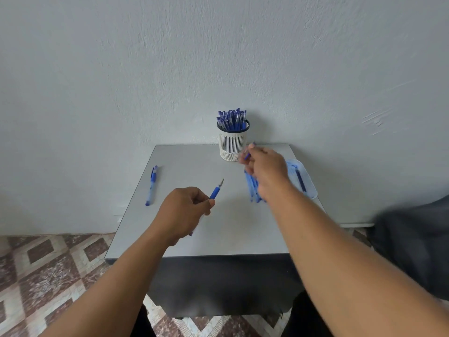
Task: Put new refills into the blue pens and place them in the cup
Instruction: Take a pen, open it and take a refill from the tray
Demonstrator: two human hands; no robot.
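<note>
**Both hands out over the table**

Grey table (218,239) carries a white slotted cup (232,144) full of blue pens. Left hand (185,212) grips an uncapped blue pen (215,192), tip pointing away. Right hand (266,169), blurred beside the cup, pinches a small blue piece (247,155).

Blue pens (232,120); white slotted cup (232,145), dark rim; tray (309,181) perhaps pale blue.
</note>
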